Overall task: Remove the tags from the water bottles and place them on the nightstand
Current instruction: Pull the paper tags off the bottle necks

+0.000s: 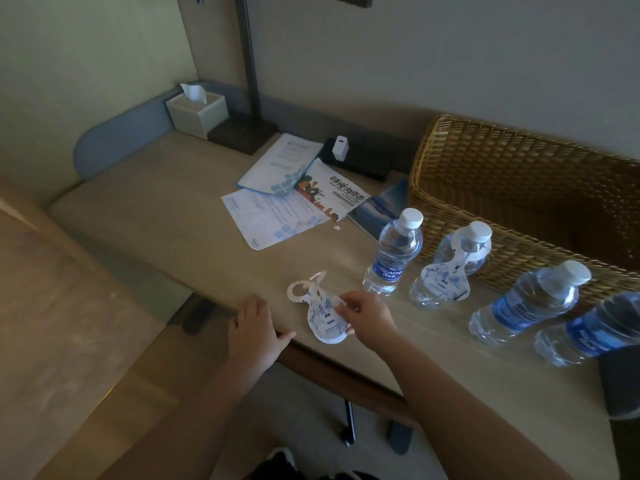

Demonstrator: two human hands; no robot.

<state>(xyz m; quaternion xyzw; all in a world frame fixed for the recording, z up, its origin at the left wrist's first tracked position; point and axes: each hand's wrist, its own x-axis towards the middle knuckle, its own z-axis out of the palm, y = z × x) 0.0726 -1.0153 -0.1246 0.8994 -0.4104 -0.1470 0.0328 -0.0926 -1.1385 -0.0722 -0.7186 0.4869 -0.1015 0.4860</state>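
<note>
- Where the wall meets it at the back, the table [166, 209] runs from a rounded padded left end to the right side of the view; its near edge crosses diagonally, with a broad bare stretch of top left of centre.
- A wicker basket [519, 188] fills the back right, close against the wall, its front wall just behind the bottles.
- Papers and a brochure [284, 195] lie fanned mid-table, with a lamp base [242, 133] and tissue box [196, 114] behind them in the corner, and a white charger [340, 148] on a dark box.
- Four water bottles stand in a row along the basket: the leftmost bottle [393, 252] bare-necked, the second bottle [450, 268] with a tag [441, 278] hanging from its neck, and two further bottles [526, 303] towards the right edge.
- The left hand [254, 329] lies flat with fingers relaxed and spread, resting on the table's near edge and holding nothing.
- The right hand [367, 318] pinches a loose tag [323, 315], which lies on the table near the front edge, just left of the leftmost bottle; its ring end points away to the left.
</note>
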